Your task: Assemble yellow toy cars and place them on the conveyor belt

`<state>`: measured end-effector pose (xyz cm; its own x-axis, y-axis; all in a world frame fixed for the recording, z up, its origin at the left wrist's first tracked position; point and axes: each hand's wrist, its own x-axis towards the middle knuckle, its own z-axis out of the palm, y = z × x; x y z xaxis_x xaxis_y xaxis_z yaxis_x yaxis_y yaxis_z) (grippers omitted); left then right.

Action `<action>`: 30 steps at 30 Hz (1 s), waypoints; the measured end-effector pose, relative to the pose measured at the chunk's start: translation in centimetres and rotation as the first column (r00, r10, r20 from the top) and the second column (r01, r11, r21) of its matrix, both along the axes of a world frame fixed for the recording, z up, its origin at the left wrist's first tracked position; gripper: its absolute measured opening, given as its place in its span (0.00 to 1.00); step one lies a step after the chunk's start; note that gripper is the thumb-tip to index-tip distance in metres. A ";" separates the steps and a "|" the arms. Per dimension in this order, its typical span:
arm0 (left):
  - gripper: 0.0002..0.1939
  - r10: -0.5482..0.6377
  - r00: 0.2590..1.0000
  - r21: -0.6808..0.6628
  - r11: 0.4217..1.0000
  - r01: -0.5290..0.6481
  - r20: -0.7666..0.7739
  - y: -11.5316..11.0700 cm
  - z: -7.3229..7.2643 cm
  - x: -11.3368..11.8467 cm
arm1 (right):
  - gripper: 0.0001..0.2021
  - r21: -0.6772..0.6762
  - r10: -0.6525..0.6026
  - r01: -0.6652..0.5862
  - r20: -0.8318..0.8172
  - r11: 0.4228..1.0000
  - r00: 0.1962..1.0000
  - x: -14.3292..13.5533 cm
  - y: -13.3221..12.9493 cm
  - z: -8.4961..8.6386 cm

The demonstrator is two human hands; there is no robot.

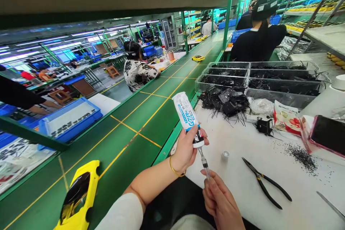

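My left hand [185, 149] is wrapped round a white glue tube [184, 109] with blue and black print, its nozzle pointing down. Below it, my right hand [219, 196] grips a small clear syringe [205, 165] held upright. Nozzle and syringe top meet end to end; whether the nozzle goes inside I cannot tell. A small white cap [225, 155] stands on the white worktable [215, 133] to the right of the syringe. Farther right lie long-nose pliers [265, 183] with black handles, their jaws slightly apart.
A green conveyor belt [145, 122] runs along the left, carrying a yellow toy car body [81, 194] and another yellow car [198, 58] farther off. Clear trays [249, 75] of black wired parts, a black parts pile [226, 102], scattered black bits [302, 156] and a phone [329, 134] are on the right.
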<state>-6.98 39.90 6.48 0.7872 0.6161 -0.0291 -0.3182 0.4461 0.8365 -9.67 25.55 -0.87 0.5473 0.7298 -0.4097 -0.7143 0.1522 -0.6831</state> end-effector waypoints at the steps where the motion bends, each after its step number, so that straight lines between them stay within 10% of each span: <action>1: 0.18 0.001 1.000 -0.001 1.000 -0.001 -0.002 0.0 0.0 0.0 | 0.30 0.011 0.018 -0.018 0.003 1.000 1.000 0.1 -0.1 -0.2; 30: 0.24 -0.033 0.988 -0.153 0.987 0.056 0.148 0.4 1.0 -0.3 | 0.22 -0.050 0.091 -0.090 0.023 0.995 0.996 1.2 -1.2 -0.9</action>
<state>-7.28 40.35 7.48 0.8168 0.5769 -0.0061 -0.4075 0.5844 0.7017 -8.51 24.39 -1.73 0.4906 0.7564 -0.4325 -0.7060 0.0541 -0.7062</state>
